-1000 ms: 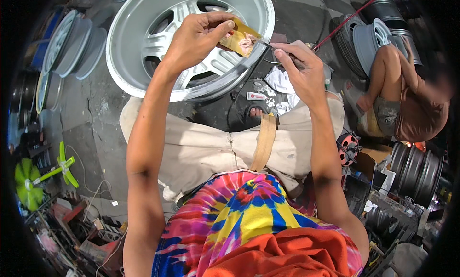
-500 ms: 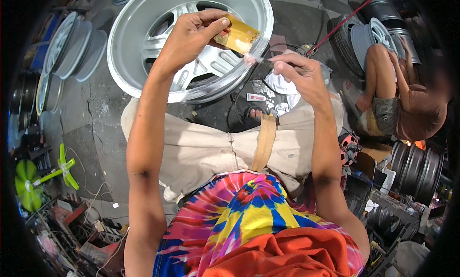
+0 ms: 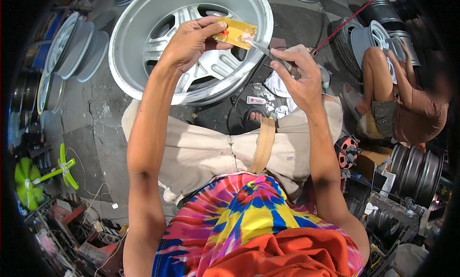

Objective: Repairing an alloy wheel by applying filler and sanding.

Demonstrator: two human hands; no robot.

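Note:
My left hand (image 3: pixel 194 40) pinches a yellow card (image 3: pixel 235 32) by its left end, over the rim of a large silver alloy wheel (image 3: pixel 125 37). A dab of pinkish-white paste (image 3: pixel 247 38) lies near the card's right end. My right hand (image 3: pixel 301 75) is closed on a slim putty knife (image 3: pixel 261 48), its grey blade pointing at the paste; whether the tip touches, I cannot tell. Whitish smears run along the wheel's near rim. Beyond my feet lies a small white-and-red tube (image 3: pixel 256 100), close to white scraps of cloth or paper (image 3: pixel 279 84).
More wheels (image 3: pixel 72 47) stand at the left. Another person (image 3: pixel 417 109) crouches at the right, holding a wheel (image 3: pixel 371 42) beside a tyre (image 3: pixel 342 47). A green fan (image 3: pixel 28 183) is at lower left, with clutter below it. Dark rims (image 3: pixel 417 169) lie stacked at the right.
The putty knife has moved up from the rim's edge to the paste on the card. The card is now more level, its paste showing. The person at the right has shifted slightly.

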